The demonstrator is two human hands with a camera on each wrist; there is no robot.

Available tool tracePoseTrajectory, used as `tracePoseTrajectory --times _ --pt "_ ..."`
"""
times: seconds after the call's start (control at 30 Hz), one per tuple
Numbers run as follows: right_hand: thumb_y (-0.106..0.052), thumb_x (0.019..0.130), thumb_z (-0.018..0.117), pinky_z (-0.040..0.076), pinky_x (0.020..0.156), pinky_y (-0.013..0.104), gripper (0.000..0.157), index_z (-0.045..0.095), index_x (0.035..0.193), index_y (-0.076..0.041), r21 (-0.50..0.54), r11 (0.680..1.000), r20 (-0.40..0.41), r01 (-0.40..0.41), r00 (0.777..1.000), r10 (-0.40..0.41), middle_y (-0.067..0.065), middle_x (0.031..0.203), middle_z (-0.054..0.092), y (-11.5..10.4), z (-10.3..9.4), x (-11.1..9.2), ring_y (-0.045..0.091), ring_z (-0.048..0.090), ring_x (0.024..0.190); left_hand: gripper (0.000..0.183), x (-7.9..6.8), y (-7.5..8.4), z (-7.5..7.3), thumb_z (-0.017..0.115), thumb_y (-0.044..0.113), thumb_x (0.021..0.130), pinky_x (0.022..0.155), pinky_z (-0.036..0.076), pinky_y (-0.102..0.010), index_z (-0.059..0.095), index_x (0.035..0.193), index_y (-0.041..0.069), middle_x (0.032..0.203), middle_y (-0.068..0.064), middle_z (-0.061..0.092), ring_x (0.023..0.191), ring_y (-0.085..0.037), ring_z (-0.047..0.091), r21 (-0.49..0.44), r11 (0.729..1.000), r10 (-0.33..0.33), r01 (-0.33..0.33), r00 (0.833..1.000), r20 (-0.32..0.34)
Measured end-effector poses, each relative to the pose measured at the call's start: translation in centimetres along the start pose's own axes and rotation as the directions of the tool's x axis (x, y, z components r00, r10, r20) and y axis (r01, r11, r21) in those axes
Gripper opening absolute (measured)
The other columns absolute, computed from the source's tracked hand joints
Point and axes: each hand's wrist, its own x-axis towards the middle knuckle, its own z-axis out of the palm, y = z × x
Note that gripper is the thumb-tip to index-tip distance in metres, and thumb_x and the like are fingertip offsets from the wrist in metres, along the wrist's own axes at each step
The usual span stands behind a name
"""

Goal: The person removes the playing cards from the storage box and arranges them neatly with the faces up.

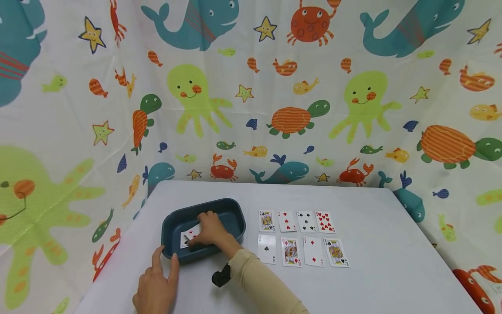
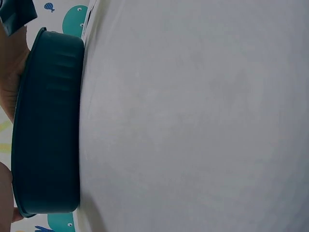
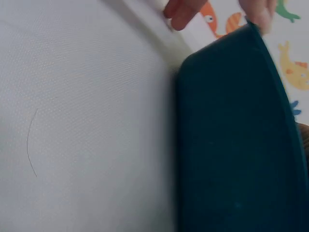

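A dark teal tray (image 1: 168, 226) with rounded corners stands on the left of the white table, a few playing cards (image 1: 184, 240) inside. My right hand (image 1: 211, 231) reaches over its near rim. Thumb and fingers bend around a diamond card (image 1: 192, 232) there and appear to pinch it; the palm side is hidden. My left hand (image 1: 157, 283) is at the tray's near left corner, fingers spread and fairly straight, a fingertip (image 3: 263, 21) touching the rim in the right wrist view. In the left wrist view the tray's outer wall (image 2: 48, 125) hides the cards.
Right of the tray, face-up cards lie in two rows, among them a ten of hearts (image 1: 325, 222) and a king (image 1: 336, 252) at the right end. A curtain (image 1: 251, 87) printed with sea animals hangs behind and beside the table (image 1: 384, 261).
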Motion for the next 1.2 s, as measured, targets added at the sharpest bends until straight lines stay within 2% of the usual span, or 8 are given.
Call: tracePoseTrajectory --times 0.17,0.37,0.5,0.63,0.73,0.9,1.1,1.2 --pt "-0.041 0.073 0.092 0.048 0.093 0.026 0.075 0.062 0.135 -0.011 0.129 0.991 -0.006 0.018 1.0 -0.017 0.004 0.126 0.06 0.6 -0.6 -0.5 0.013 0.052 0.109 0.067 -0.1 -0.1 0.1 0.048 0.057 0.102 0.083 0.05 -0.07 0.03 0.152 0.016 0.104 -0.033 0.06 0.096 -0.049 0.058 0.002 1.0 0.002 -0.002 1.0 -0.012" --pt "-0.043 0.075 0.091 0.049 0.093 0.027 0.074 0.063 0.137 -0.013 0.251 0.967 -0.017 0.046 0.999 -0.043 0.004 0.128 0.061 0.9 -1.6 -1.1 0.011 0.053 0.107 0.068 -0.1 0.0 0.1 0.045 0.062 0.102 0.08 0.05 -0.07 0.031 0.151 0.016 0.102 -0.032 0.061 0.097 -0.049 0.059 -0.007 1.0 0.01 -0.01 1.0 -0.02" --pt "-0.044 0.075 0.09 0.049 0.087 0.027 0.074 0.063 0.137 -0.014 0.355 0.933 -0.032 0.053 0.998 -0.045 0.001 0.125 0.062 1.1 -2.2 -1.8 0.01 0.054 0.102 0.07 -0.1 0.0 0.1 0.042 0.064 0.102 0.08 0.049 -0.07 0.032 0.151 0.016 0.101 -0.031 0.061 0.097 -0.049 0.059 -0.014 1.0 0.01 -0.01 1.0 -0.024" --pt "-0.046 0.076 0.089 0.051 0.087 0.027 0.071 0.064 0.137 -0.019 0.463 0.885 -0.04 0.037 0.999 -0.021 -0.004 0.127 0.062 1.2 -2.5 -2.6 0.009 0.057 0.108 0.07 -0.2 0.0 0.1 0.042 0.064 0.102 0.082 0.049 -0.072 0.032 0.151 0.016 0.103 -0.033 0.061 0.097 -0.051 0.059 -0.019 1.0 0.013 -0.013 0.999 -0.029" --pt "-0.043 0.079 0.088 0.052 0.092 0.03 0.067 0.063 0.137 -0.021 0.574 0.818 -0.037 0.025 0.999 -0.005 -0.006 0.131 0.062 1.3 -2.9 -3.4 0.013 0.058 0.118 0.072 -0.2 0.0 0.1 0.04 0.066 0.101 0.083 0.049 -0.073 0.032 0.151 0.016 0.105 -0.032 0.062 0.099 -0.051 0.059 -0.018 1.0 0.018 -0.019 0.999 -0.033" --pt "-0.034 0.084 0.085 0.052 0.1 0.037 0.062 0.062 0.139 -0.017 0.753 0.657 -0.032 0.036 0.999 -0.019 -0.005 0.134 0.063 1.8 -3.9 -4.6 0.018 0.057 0.125 0.071 -0.3 0.0 0.1 0.04 0.066 0.101 0.081 0.049 -0.072 0.033 0.151 0.016 0.105 -0.033 0.062 0.099 -0.051 0.059 -0.023 0.999 0.027 -0.028 0.999 -0.045" --pt "-0.028 0.088 0.081 0.041 0.114 0.04 0.058 0.06 0.14 -0.014 0.862 0.505 -0.022 0.045 0.998 -0.051 0.0 0.138 0.061 2.7 -4.6 -6.4 0.016 0.054 0.13 0.065 -0.5 0.0 0.0 0.047 0.056 0.103 0.075 0.05 -0.069 0.035 0.15 0.014 0.098 -0.032 0.063 0.096 -0.051 0.06 -0.034 0.999 0.036 -0.039 0.996 -0.078" --pt "-0.025 0.092 0.077 0.039 0.116 0.042 0.053 0.059 0.141 -0.013 0.914 0.404 -0.006 0.031 0.998 -0.063 0.003 0.141 0.06 3.3 -4.8 -7.4 0.018 0.052 0.133 0.064 -0.5 0.0 0.0 0.05 0.053 0.103 0.072 0.05 -0.068 0.035 0.149 0.013 0.094 -0.03 0.062 0.094 -0.05 0.06 -0.027 0.999 0.035 -0.037 0.996 -0.088"
